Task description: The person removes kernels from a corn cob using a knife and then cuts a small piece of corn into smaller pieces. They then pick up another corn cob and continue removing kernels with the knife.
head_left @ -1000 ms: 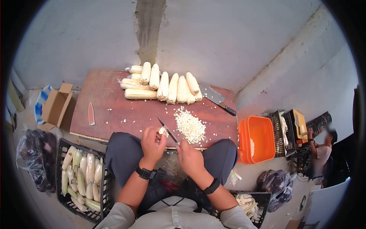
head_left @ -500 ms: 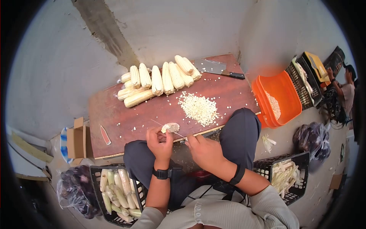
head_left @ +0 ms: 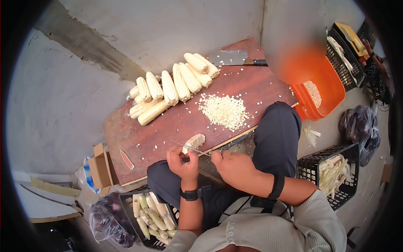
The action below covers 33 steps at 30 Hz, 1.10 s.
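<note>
My left hand (head_left: 183, 164) has its fingers closed on the near end of a partly stripped corn cob (head_left: 196, 141), which points away over the table's front edge. My right hand (head_left: 236, 169) grips a knife; its handle is hidden in my fist. The thin knife blade (head_left: 202, 153) crosses the cob close to my left fingertips. Beyond the cob, a heap of loose cut kernels (head_left: 224, 111) lies on the reddish-brown table (head_left: 168, 130). Several whole husked ears of corn (head_left: 170, 89) are piled at the back left.
A cleaver (head_left: 228, 58) lies at the back. An orange bin (head_left: 333, 101) holding kernels stands right. Black crates hold husks (head_left: 333, 176) and unhusked corn (head_left: 153, 216) beside my legs. A small red pointed object (head_left: 126, 159) lies left. Another person's arm (head_left: 373, 52) shows far right.
The view has turned and shifted. More of the cob shows now, angled away from my left hand. The knife blade, earlier lower beside the cob, now crosses its near end.
</note>
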Each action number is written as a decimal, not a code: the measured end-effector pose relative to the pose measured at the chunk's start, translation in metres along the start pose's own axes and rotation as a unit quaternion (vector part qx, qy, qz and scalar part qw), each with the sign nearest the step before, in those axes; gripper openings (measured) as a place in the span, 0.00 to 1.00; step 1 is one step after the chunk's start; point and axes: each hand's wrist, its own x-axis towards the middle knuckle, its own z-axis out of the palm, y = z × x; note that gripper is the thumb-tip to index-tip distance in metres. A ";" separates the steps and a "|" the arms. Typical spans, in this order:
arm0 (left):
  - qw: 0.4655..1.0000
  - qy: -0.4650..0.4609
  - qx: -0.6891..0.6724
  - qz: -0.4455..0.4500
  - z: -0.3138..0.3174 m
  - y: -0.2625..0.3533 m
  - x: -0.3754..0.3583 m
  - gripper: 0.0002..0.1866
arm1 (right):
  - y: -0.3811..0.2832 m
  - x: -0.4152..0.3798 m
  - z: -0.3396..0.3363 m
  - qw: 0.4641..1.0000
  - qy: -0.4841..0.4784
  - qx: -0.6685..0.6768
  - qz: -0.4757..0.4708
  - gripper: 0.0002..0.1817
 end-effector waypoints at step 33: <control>0.994 -0.012 -0.107 -0.013 0.001 0.010 0.000 0.13 | 0.001 0.040 0.040 0.957 0.031 0.277 0.077 0.13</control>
